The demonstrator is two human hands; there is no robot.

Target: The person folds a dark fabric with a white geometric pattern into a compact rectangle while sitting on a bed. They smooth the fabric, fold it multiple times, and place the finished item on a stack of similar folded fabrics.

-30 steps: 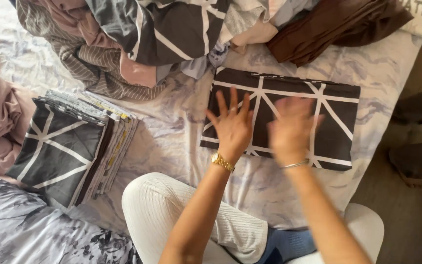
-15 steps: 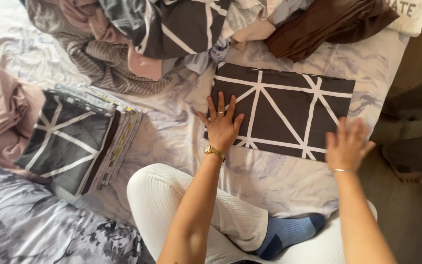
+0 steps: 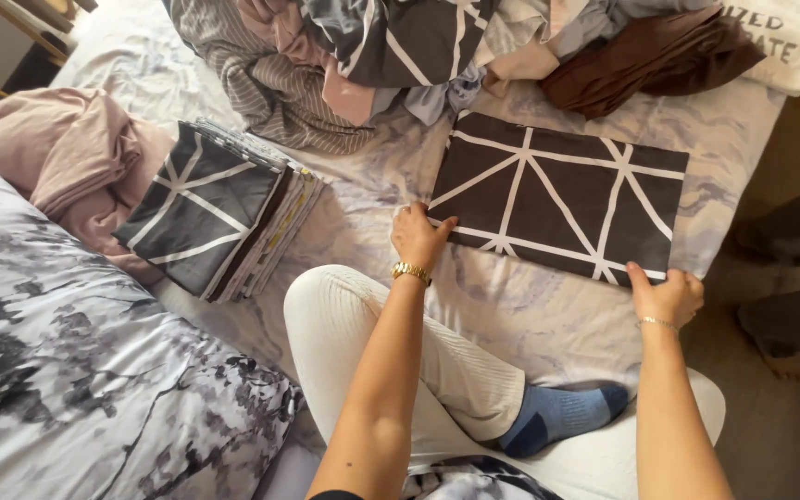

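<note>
A dark brown folded cloth with white crossing lines [image 3: 557, 199] lies flat on the marbled bedsheet [image 3: 530, 315] in front of me. My left hand [image 3: 418, 236], with a gold bracelet at the wrist, pinches the cloth's near left corner. At the near right corner, by the bed's edge, my right hand [image 3: 667, 294] grips the cloth with the fingers curled around it. My bent knee in white trousers [image 3: 372, 324] sits between my arms.
A stack of folded cloths in the same pattern [image 3: 219, 208] rests to the left. A heap of unfolded laundry [image 3: 400, 56] fills the far side, with a brown garment [image 3: 645, 60]. Pink fabric [image 3: 57, 153] and a grey floral duvet [image 3: 76, 370] lie at left.
Both hands left the top of the cloth, where they lay flat, and slid apart to its near corners. Each hand now grips a corner.
</note>
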